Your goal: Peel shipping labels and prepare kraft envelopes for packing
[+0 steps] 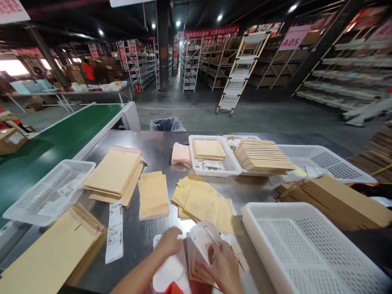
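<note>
My left hand (pixel 169 241) and my right hand (pixel 223 265) are low at the near edge of a steel table (pixel 159 151). Between them they hold a clear plastic bag (pixel 200 241) over a small stack of printed sleeves (pixel 197 271). The left hand's fingers curl on the bag's left edge and rest on a white packet (pixel 170 269). The right hand grips the bag's right side. Just beyond lie fanned tan padded envelopes (pixel 202 202) and a neat envelope pile (pixel 153 195).
White mesh baskets stand at near right (pixel 309 249), left (pixel 45 192) and back (pixel 211 163), (pixel 330 163). Cardboard stacks (pixel 263 155), (pixel 339 200), larger envelopes (pixel 114 173), flat cardboard (pixel 52 253), a label strip (pixel 114 232). Green conveyor (pixel 58 139) on the left; bin (pixel 167 124), ladder (pixel 237 77), shelving beyond.
</note>
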`<state>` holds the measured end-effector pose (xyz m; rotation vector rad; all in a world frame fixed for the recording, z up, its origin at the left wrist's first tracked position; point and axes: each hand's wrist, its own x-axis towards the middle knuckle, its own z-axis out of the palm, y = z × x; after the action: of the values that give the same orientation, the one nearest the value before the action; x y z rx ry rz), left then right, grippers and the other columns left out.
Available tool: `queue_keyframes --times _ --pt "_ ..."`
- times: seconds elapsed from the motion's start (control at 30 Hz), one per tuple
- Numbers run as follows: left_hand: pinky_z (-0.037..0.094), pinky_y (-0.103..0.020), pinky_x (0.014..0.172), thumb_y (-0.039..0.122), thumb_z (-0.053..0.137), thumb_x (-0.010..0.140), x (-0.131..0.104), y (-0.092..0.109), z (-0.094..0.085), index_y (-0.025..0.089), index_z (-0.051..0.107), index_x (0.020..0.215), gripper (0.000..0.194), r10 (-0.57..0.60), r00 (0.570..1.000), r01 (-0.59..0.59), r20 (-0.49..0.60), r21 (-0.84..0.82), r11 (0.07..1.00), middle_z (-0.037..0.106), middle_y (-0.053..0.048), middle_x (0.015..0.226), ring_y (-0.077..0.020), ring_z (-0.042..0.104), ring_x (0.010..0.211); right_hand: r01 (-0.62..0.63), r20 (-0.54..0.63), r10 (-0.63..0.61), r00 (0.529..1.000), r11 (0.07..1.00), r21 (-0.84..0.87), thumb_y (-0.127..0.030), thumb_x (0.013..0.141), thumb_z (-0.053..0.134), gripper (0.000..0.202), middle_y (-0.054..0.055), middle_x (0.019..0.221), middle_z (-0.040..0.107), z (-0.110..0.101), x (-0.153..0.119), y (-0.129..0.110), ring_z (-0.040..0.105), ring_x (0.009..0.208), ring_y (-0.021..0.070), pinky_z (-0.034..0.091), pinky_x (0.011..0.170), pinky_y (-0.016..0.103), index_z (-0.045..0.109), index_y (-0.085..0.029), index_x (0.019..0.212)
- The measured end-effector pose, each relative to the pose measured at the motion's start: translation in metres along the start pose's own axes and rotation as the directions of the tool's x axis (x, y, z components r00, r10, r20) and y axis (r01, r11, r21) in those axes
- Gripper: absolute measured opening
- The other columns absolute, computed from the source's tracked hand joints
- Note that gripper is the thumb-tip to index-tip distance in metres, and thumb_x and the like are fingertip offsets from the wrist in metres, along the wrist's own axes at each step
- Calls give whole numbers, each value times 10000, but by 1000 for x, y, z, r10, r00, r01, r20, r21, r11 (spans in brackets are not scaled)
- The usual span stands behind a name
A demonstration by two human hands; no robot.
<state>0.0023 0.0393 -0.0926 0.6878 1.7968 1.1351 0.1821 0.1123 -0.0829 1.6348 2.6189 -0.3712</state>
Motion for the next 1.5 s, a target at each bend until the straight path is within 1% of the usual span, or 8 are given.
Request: queue_keyframes --times 0.13,0.27,0.53,0.83,0.93,1.07,1.27,1.5 --pt "367 -514 1043 51 493 795 71 -3 -67 93 700 873 225 28 995 26 -93 537 843 685 -196 1024 -331 590 1112 -1 57 -3 998 997 79 -438 612 742 363 148 1151 592 15 -21 18 547 1077 358 415 895 444 700 -236 911" --pt "382 -456 999 10 340 845 125 -10 -113 45 648 990 342 93 989 40 -111 828 559 639 -223 1065 -312 553 1133 -44 124 28 992 991 127 -409 565 768 370 113 1249 574 36 -48 29 515 1148 362 396 948 453 705 -279 905" --pt "462 -329 777 -28 323 838 165 -31 -124 30 581 1112 382 147 987 -85 59 980 178 610 -204 1065 -275 606 997 -158 184 136 973 982 107 -381 563 777 366 142 1216 582 34 -62 13 517 1120 368 391 925 435 693 -235 888" --pt "473 -373 777 0 304 860 187 -12 -144 47 649 989 371 115 989 -102 94 993 65 659 -192 966 -302 629 994 -145 193 114 975 977 156 -433 545 795 387 134 1211 559 22 -56 -2 504 1095 350 375 926 422 673 -212 839" --pt "472 -384 763 19 276 872 178 4 -149 27 626 1025 382 131 988 -94 85 994 64 654 -206 971 -319 627 995 -170 191 138 972 971 165 -394 525 809 392 125 1151 559 16 -54 -5 500 1069 331 367 923 409 668 -200 835" --pt "456 -389 807 90 281 912 137 6 -131 70 613 1060 364 112 962 -258 250 964 65 655 -179 1046 -301 616 1021 -196 195 161 967 965 174 -438 521 806 427 110 1105 543 8 -53 -8 496 1043 315 366 904 399 661 -178 826" --pt "457 -334 751 263 383 941 42 -55 -62 165 648 955 283 -81 891 -427 448 884 188 703 -100 938 -256 671 900 -102 245 61 968 982 160 -557 569 787 493 115 1101 568 6 -46 -20 516 1026 301 385 878 385 694 -173 864" --pt "434 -302 726 109 303 893 -11 -112 -14 157 522 1056 278 -114 961 -166 251 857 488 658 -102 1002 -207 649 873 171 397 -178 901 984 52 -469 836 608 336 120 1057 655 17 -41 -38 613 951 267 445 758 320 713 -171 954"
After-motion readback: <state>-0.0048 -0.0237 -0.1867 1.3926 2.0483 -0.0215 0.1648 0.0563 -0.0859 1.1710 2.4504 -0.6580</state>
